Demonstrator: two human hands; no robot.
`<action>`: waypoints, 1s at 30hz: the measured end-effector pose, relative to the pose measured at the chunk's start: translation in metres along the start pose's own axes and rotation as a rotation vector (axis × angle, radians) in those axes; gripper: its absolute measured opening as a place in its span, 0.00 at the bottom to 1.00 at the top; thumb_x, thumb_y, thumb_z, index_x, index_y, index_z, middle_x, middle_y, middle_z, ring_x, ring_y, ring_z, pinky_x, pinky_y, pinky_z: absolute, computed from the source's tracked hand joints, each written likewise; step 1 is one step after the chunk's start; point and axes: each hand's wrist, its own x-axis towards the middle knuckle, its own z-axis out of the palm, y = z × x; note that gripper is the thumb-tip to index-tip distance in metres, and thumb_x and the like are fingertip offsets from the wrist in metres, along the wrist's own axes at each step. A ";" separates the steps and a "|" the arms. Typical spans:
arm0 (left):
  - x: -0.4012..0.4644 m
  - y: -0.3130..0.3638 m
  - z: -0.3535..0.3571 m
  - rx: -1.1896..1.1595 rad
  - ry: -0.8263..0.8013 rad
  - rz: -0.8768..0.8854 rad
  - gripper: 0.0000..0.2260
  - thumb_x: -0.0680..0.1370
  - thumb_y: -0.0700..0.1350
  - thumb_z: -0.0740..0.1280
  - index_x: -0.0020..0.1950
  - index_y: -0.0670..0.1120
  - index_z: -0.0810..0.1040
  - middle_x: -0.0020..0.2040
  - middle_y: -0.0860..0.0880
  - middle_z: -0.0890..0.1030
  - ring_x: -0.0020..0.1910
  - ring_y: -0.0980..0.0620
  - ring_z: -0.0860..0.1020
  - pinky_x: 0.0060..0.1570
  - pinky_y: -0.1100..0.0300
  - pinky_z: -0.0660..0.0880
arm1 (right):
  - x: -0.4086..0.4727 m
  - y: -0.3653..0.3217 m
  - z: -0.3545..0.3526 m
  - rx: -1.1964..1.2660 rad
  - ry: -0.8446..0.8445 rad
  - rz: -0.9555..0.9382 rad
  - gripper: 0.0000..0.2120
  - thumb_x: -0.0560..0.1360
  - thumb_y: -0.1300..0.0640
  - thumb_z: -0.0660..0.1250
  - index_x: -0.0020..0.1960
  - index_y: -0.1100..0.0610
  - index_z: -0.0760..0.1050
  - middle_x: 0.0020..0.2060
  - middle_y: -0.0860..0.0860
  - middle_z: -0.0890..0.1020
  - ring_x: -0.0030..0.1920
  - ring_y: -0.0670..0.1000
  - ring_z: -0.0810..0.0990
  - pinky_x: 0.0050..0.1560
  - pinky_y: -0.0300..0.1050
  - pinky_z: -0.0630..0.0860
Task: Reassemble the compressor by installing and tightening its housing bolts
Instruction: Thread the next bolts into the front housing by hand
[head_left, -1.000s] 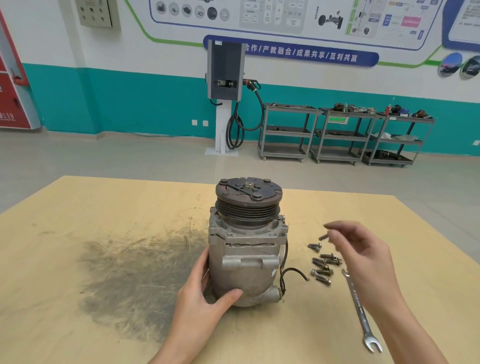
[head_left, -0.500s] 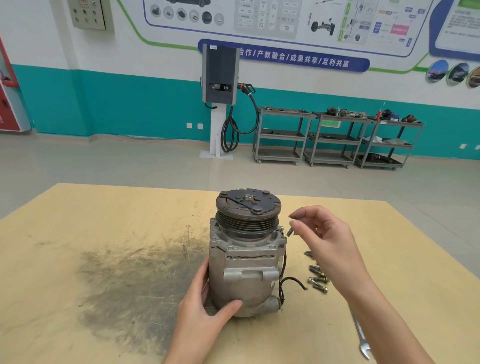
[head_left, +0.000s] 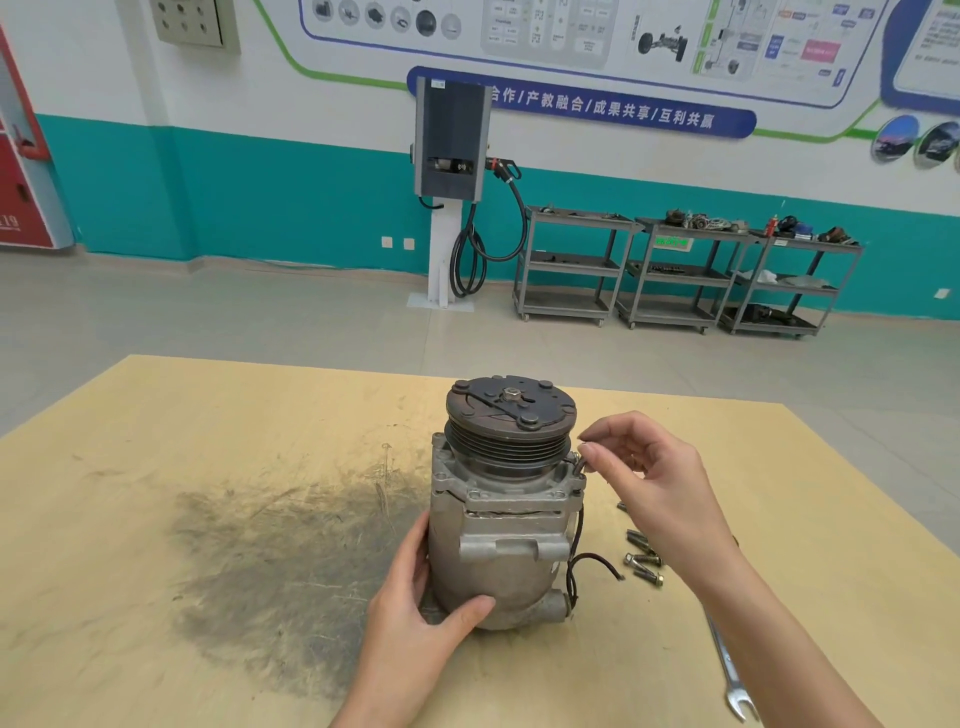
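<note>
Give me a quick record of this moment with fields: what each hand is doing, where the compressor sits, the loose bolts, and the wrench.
compressor: upright on the table, pulley end up
left hand: grips the compressor's lower body
right hand: pinches a bolt at the housing's upper right corner
bolt in hand: mostly hidden by fingertips; seating cannot be told
loose bolts: lying on the table right of the compressor
wrench: flat on the table, near right, untouched

The right hand (head_left: 657, 488) hides part of the loose steel bolts (head_left: 643, 560); the silver open-end wrench (head_left: 730, 680) disappears under its forearm.
</note>
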 end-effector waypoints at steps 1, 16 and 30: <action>0.000 0.001 0.000 -0.003 0.001 -0.004 0.38 0.65 0.39 0.79 0.65 0.64 0.66 0.60 0.71 0.75 0.64 0.68 0.71 0.58 0.74 0.69 | 0.000 0.000 0.001 0.006 0.000 0.002 0.07 0.74 0.60 0.71 0.44 0.48 0.79 0.38 0.45 0.84 0.42 0.50 0.81 0.42 0.48 0.77; -0.003 0.007 0.000 -0.004 -0.020 0.007 0.37 0.67 0.39 0.78 0.67 0.65 0.66 0.64 0.69 0.73 0.66 0.67 0.70 0.58 0.74 0.69 | 0.003 0.004 -0.002 -0.052 -0.085 0.005 0.05 0.74 0.62 0.71 0.43 0.54 0.80 0.36 0.45 0.83 0.37 0.42 0.80 0.40 0.33 0.74; -0.001 0.006 -0.001 -0.007 -0.032 0.030 0.37 0.61 0.51 0.78 0.64 0.67 0.65 0.61 0.72 0.73 0.63 0.71 0.71 0.56 0.76 0.69 | -0.003 0.014 0.003 0.120 -0.134 0.174 0.05 0.79 0.60 0.64 0.49 0.54 0.79 0.35 0.41 0.82 0.36 0.37 0.77 0.37 0.32 0.72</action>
